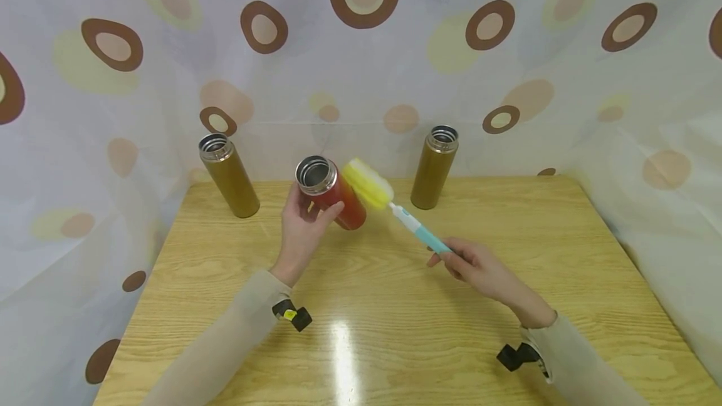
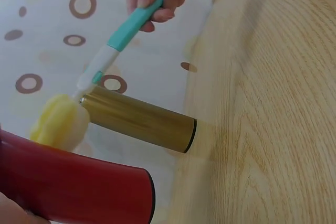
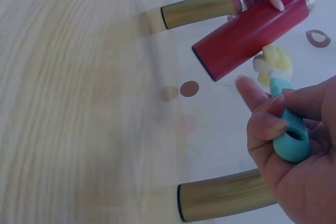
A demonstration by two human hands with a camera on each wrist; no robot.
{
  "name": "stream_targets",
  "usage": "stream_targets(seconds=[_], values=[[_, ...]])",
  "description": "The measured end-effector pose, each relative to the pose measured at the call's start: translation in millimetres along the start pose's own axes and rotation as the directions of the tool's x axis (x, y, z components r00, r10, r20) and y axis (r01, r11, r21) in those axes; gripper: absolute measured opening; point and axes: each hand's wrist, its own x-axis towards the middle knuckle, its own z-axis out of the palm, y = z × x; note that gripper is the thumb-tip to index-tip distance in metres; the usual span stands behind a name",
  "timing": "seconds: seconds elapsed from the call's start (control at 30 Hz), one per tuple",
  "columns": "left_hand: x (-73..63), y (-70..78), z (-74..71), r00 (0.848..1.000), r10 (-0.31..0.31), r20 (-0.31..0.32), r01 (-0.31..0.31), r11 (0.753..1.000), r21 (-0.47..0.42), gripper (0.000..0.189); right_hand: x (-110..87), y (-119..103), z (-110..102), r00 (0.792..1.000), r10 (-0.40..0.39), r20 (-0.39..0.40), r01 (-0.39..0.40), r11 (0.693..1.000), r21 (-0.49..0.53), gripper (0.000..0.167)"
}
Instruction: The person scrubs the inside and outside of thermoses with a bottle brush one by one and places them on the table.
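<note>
While the left hand grips: red bottle, thumb across its body and fingers round the far side; bottle tilted, base apparently clear of the table.
Mouth: uncapped, just beyond the left hand, unobstructed by the fingers.
Right hand: thumb and fingers closed round the turquoise handle of the sponge brush.
Sponge head: beyond and left of the right hand, beside the bottle's outer wall, not inside; contact cannot be confirmed.
Standing bottles: one gold bottle beyond and left of the left hand, a second gold bottle beyond the right hand; both upright and open.
Step in hand, as judged: bringing sponge to bottle.
Sponge approach: best raised above the rim first, then the handle aligned with the bottle's length before pushing in.
Left grip: should be firm below the collar, resisting twist.
Likely fault: oblique entry, folding the soft sponge against the rim or turning the bottle.
</note>
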Motion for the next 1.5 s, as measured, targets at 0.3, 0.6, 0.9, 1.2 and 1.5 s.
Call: stream_targets(seconds=[0.3, 0.6, 0.9, 1.2, 1.5], values=[[2.1, -3.6, 2.7, 0.999, -0.025, 0.027, 0.024, 1.000, 0.003, 0.073, 3.7, -14, -2, 0.994, -0.097, -0.041, 0.098, 0.995, 0.022, 0.025], [3.0, -0.4, 2.0, 0.998, -0.057, -0.033, 0.058, 0.998, 0.028, 0.074, -0.9, -7, -1, 0.994, 0.053, 0.097, -0.054, 0.998, 0.011, 0.020], [3.1, -1.5, 0.1, 0.996, -0.057, -0.067, 0.059, 0.998, 0.021, 0.069, -2.9, -6, -1, 0.968, 0.140, 0.207, -0.156, 0.986, 0.066, 0.025], [-1.8, -11.4, 4.7, 0.995, -0.049, -0.083, 0.055, 0.996, 0.072, 0.077, 2.6, -25, 7, 0.975, 0.057, 0.213, -0.089, 0.985, 0.146, 0.025], [0.1, -5.9, 5.2, 0.994, -0.023, -0.109, 0.032, 0.996, 0.079, 0.082, 3.8, -13, 8, 0.962, 0.060, 0.265, -0.100, 0.985, 0.138, 0.020]])
